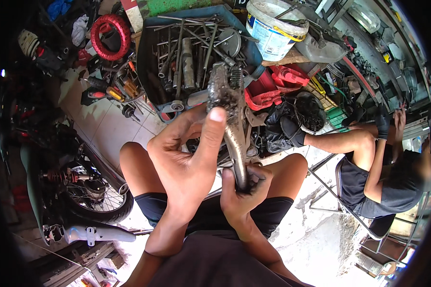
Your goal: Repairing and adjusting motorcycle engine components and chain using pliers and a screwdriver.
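Between my hands is a greasy metal part [235, 138], with a shiny curved tube below and a dark, grimy upper end with a spring and a bracket. My left hand [182, 162] grips its upper portion, thumb lying on the grimy metal. My right hand [244, 193], its fingers blackened, is closed round the tube's lower end. Behind the part stands a blue-grey metal tray [151, 98] full of long tools and rods, with red plastic cases [285, 76] to its right.
A white bucket [268, 40], a red tyre [100, 45] and screwdrivers [115, 93] surround the tray. A motorbike wheel [105, 210] is at left. A co-worker [388, 184] sits on a metal-framed chair at right, one gloved hand raised beside shelving.
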### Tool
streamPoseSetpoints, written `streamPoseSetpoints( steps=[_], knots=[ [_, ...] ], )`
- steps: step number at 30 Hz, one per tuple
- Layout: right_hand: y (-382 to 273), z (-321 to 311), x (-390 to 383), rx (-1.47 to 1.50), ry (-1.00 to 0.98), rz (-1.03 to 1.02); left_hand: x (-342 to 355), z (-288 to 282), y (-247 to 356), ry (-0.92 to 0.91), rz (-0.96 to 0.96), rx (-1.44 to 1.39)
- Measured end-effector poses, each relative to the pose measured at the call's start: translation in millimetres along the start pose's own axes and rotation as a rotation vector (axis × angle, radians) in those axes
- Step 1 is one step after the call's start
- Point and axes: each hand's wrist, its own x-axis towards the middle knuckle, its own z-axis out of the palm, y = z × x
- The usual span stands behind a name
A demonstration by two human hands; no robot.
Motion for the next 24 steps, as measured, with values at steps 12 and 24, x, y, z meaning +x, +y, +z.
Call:
streamPoseSetpoints(
  steps=[12, 24],
  knots=[
    [16, -3, 3, -0.141, 0.048, -0.147, 12, -1, -6, -0.086, -0.015, -0.061],
    [-13, 3, 14, 0.145, -0.236, 0.399, 16, -1, -12, -0.031, 0.034, 0.191]
  ],
)
